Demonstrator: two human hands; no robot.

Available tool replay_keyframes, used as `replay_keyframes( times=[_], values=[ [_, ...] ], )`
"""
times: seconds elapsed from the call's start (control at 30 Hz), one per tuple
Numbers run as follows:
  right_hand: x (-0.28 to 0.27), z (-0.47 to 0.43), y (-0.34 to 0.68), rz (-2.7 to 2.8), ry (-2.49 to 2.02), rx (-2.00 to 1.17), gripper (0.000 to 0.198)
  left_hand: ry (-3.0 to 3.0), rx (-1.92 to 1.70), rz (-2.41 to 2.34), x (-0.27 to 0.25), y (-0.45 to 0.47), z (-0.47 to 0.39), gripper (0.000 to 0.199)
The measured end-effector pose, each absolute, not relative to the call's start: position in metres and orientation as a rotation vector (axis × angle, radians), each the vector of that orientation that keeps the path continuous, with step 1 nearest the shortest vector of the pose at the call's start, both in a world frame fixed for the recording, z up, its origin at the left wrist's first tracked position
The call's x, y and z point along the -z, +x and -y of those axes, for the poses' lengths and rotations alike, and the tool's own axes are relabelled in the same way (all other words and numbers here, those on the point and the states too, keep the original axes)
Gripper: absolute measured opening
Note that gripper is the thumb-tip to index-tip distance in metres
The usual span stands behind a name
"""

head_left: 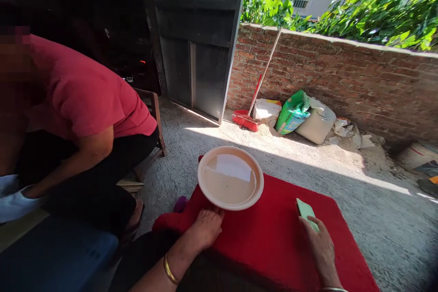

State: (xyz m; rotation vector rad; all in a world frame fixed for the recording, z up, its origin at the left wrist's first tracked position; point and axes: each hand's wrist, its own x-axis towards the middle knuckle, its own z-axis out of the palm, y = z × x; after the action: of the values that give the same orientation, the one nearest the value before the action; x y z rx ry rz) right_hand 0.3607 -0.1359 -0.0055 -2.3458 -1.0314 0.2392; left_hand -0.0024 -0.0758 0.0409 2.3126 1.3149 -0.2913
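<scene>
A round, pale pink-beige basin (pixel 204 185) holding water sits at the far left end of a bench or low table draped in red cloth (pixel 267 232). My left hand (pixel 208 227) is at the basin's near side, its curled fingers gripping the rim from below; the fingertips are partly hidden. On the right, my right hand (pixel 320 237) is closed around a pale green, flat oblong thing (pixel 305 212) with a dark edge. That thing lies low over the red cloth; its exact kind is unclear.
A person in a red shirt (pixel 85 86), wearing pale gloves, bends over at the left beside a wooden chair (pixel 155 118). Behind stands an open dark door (pixel 195 54). A red broom (pixel 247 122), a green sack (pixel 292 114) and a pale sack (pixel 316 123) rest by the brick wall (pixel 325 68).
</scene>
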Motion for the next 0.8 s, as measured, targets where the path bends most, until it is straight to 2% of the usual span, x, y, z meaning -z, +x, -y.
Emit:
replay_keyframes(
  times=[0.1,0.27,0.4,0.57,0.7,0.8],
  values=[
    [0.011,0.127,0.311,1.051,-2.353,-0.327,0.060,2.317,0.271,-1.296,-0.036,-0.004,0.071,0.048],
    [0.044,0.158,0.202,1.480,-1.928,-0.597,0.034,2.320,0.248,-1.317,-0.033,-0.007,0.069,0.046],
    [0.053,0.192,0.205,1.372,-1.731,-0.936,0.031,2.323,0.275,-1.314,-0.039,-0.007,0.070,0.048],
    [0.031,0.215,0.270,1.415,-1.889,-0.614,0.039,2.365,0.223,-1.297,-0.036,-0.008,0.071,0.048],
    [0.032,0.225,0.277,1.590,-1.962,-0.437,0.031,2.419,0.194,-1.304,-0.022,-0.008,0.066,0.046],
    [0.044,0.224,0.262,1.649,-2.020,-0.286,0.028,2.477,0.140,-1.322,-0.010,-0.002,0.061,0.036]
  ],
)
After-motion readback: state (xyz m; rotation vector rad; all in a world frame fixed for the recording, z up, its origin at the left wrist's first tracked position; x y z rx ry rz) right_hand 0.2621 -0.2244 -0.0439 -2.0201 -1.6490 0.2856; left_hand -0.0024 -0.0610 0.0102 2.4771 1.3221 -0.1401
